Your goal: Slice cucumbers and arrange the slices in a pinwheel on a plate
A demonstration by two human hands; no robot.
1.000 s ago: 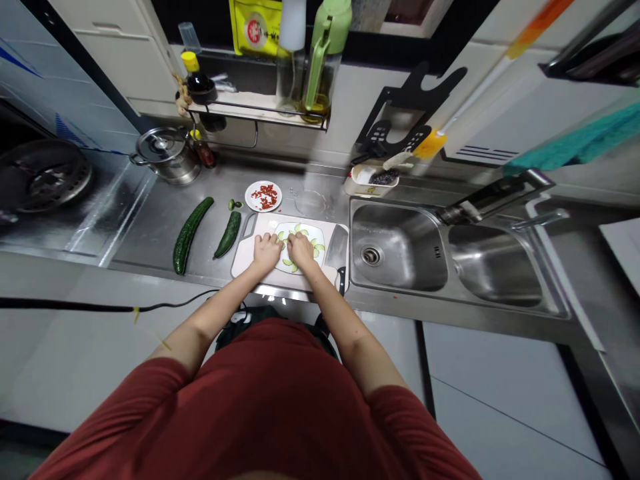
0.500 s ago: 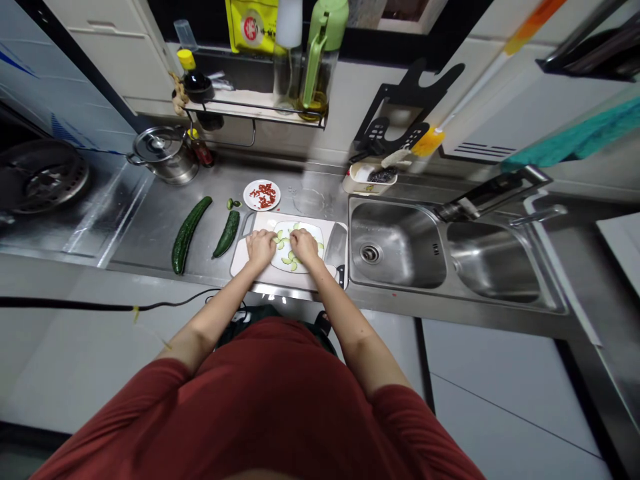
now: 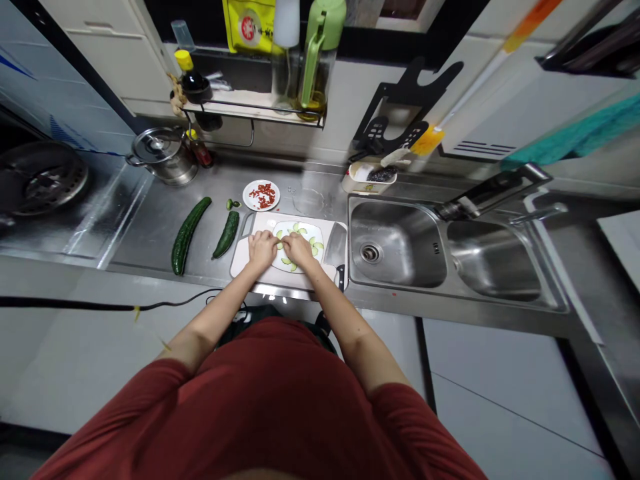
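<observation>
A white plate (image 3: 315, 235) sits on the pale cutting board (image 3: 241, 259), with thin cucumber slices (image 3: 300, 229) arranged in small fans on it. At the plate's left side my left hand (image 3: 263, 248) is closed, its fingertips pinching a cucumber slice. My right hand (image 3: 298, 249) reaches over the plate, fingers pinched on a slice close to the left fingertips. A cleaver (image 3: 336, 245) lies flat on the board's right end. Left of the board lie a cut cucumber (image 3: 227, 235) and a whole cucumber (image 3: 185, 235). Behind the board is a small plate (image 3: 247, 196) of chopped red pieces.
On the right is a double steel sink (image 3: 400, 247) with a faucet (image 3: 539, 215). A lidded pot (image 3: 165, 157) and small sauce bottle (image 3: 203, 152) stand at the back left. A wall rack (image 3: 240, 101) holds bottles. Cucumber scraps (image 3: 233, 204) lie near the small plate.
My right hand has moved left across the plate, up to my left hand. More slices at the plate's right side now show. My left hand has barely shifted.
</observation>
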